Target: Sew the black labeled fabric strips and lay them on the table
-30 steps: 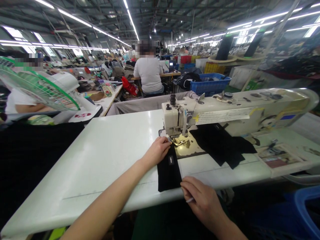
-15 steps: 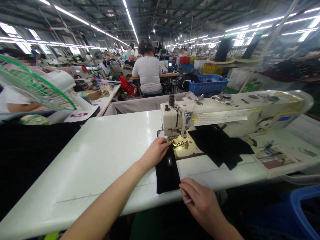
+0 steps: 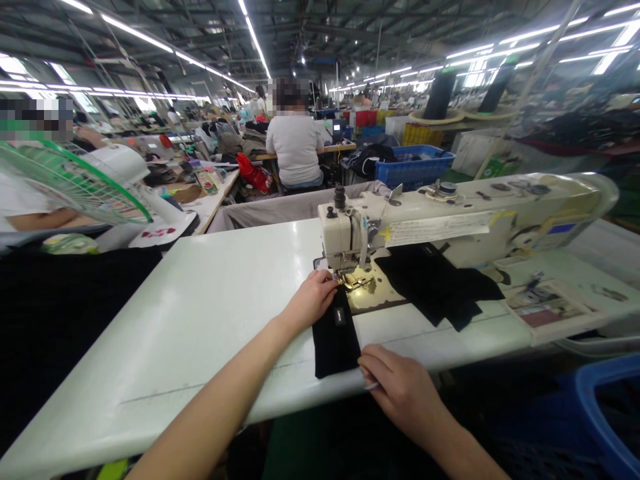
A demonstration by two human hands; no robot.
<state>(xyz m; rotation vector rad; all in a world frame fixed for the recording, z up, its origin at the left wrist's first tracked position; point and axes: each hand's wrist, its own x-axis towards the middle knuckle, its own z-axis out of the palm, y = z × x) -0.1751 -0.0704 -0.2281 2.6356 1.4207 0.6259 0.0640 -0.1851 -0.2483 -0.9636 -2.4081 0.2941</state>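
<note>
A black fabric piece (image 3: 334, 350) with a small dark label (image 3: 340, 316) lies on the sewing machine table, its far end under the presser foot area. My left hand (image 3: 314, 299) is closed on the fabric's far left edge, fingertips right beside the needle. Lower down, my right hand (image 3: 403, 390) pinches the near right edge of the same piece between thumb and fingers, at the table's front edge. The sewing machine (image 3: 345, 233) stands over the far end of the fabric; my left fingertips partly hide the stitching point.
More black fabric (image 3: 435, 283) lies under the machine arm. Right of it sits a tray (image 3: 550, 310) of small tools. A green-rimmed fan (image 3: 75, 177) stands at the left, and a blue basket (image 3: 595, 400) at the lower right. A person (image 3: 295, 150) in white sits ahead.
The fabric's near edge lies slightly farther up the table, and my right hand has moved a little forward with it. The whole view has shifted slightly.
</note>
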